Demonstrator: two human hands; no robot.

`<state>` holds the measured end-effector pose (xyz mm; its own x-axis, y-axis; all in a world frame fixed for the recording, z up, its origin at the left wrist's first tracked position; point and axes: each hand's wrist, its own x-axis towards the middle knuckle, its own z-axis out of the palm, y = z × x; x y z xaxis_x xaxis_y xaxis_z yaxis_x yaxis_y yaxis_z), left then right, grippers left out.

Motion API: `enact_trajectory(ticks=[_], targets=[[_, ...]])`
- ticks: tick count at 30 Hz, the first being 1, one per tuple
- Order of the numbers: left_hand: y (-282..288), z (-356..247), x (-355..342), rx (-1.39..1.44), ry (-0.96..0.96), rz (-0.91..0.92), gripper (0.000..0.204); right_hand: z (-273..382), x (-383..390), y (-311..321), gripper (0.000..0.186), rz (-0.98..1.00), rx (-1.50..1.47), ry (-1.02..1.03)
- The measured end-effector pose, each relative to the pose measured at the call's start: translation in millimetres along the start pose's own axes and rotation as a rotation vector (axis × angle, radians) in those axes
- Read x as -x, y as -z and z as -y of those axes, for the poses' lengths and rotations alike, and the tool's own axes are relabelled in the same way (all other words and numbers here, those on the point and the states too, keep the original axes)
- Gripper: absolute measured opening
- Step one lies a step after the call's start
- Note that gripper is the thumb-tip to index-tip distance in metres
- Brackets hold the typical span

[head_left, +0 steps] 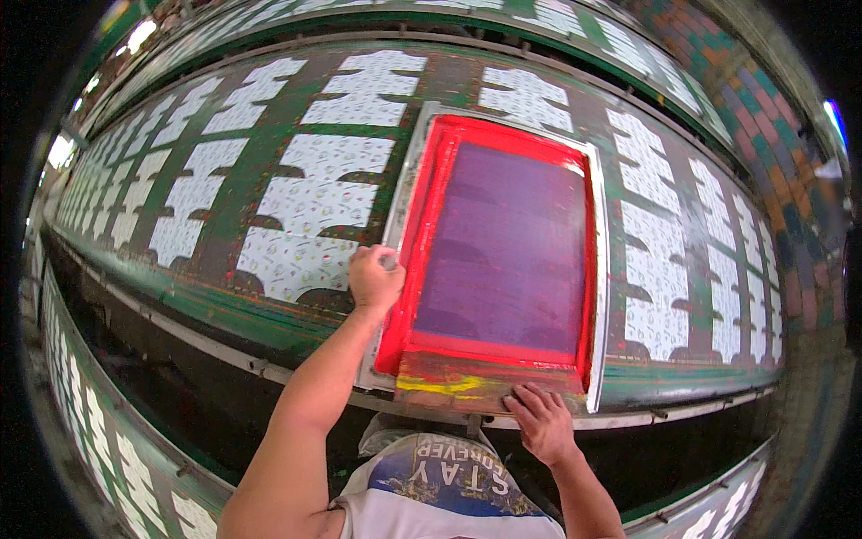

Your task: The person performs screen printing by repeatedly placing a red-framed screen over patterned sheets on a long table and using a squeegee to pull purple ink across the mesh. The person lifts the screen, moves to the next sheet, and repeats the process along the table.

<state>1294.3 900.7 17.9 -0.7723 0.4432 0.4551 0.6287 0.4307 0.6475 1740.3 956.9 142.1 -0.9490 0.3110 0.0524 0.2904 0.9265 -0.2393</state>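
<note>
A metal-framed printing screen (501, 242) with purple mesh and a wet red ink border lies on the long green printing table (305, 323). My left hand (375, 278) is closed on a grey handle at the frame's left side. Along the screen's near end is a wooden squeegee board (442, 388) smeared with yellow and red, and my right hand (540, 422) grips it near its right end, fingers curled on the wood. White printed fabric pieces (305, 260) are laid in rows to either side of the screen, their shapes faintly visible through the mesh.
Another long table (153, 485) with white pieces runs behind me at the lower left, and one more (620, 36) lies beyond the far rail. Metal rails (269, 368) edge the tables. A floor of coloured blocks (763, 135) shows at the right.
</note>
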Motion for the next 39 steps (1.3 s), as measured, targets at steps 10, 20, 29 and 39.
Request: enact_trajectory(ticks=[10,20,29,39], targets=[[6,-7,-4,-0.019,-0.049,0.079,0.033,36,-97,24,0.052,0.319,0.066,-0.235],[-2,-5,-8,-0.098,-0.156,0.042,0.051,54,-87,44,0.054,0.322,-0.021,-0.325],[-1,-4,-8,-0.142,-0.148,0.162,0.049,59,-57,3,0.059,0.087,0.069,-0.229],[2,-5,-9,-0.057,-0.139,0.174,0.042,-10,-140,-3,0.055,-0.030,0.128,-0.162]])
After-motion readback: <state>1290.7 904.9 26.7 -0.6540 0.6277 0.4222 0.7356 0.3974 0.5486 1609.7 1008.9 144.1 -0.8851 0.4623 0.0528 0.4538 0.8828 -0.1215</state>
